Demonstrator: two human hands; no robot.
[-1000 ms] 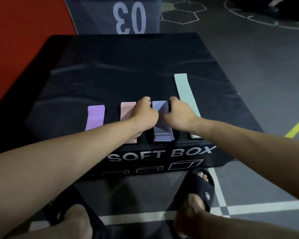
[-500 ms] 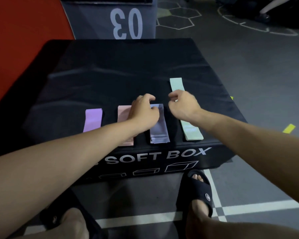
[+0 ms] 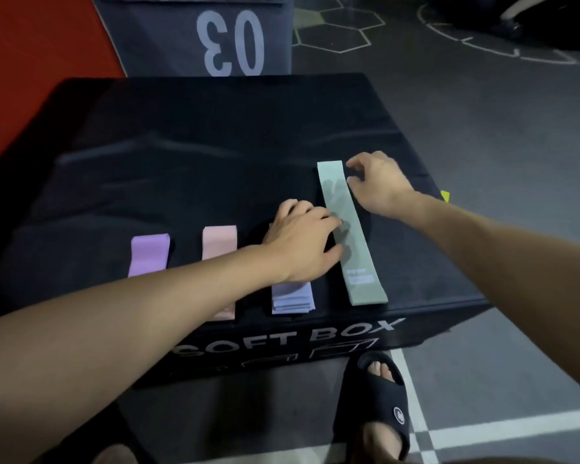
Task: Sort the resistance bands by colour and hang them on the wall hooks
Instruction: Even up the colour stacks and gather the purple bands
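Note:
Four resistance band piles lie in a row on the black soft box: a folded purple band, a folded pink band, a lavender stack and a long mint green band laid out flat. My left hand lies over the far part of the lavender stack, its straight fingertips touching the green band's left edge. My right hand hovers at the green band's far right edge, with loosely curled fingers and thumb beside that edge and nothing held.
A grey box marked 03 stands behind the soft box. Red matting covers the floor at the left. My sandalled foot stands on the grey floor with white lines, close to the box's front.
Both hands have left the lavender stack and moved right. The left now reaches the green band's side. The right has gone to its far end.

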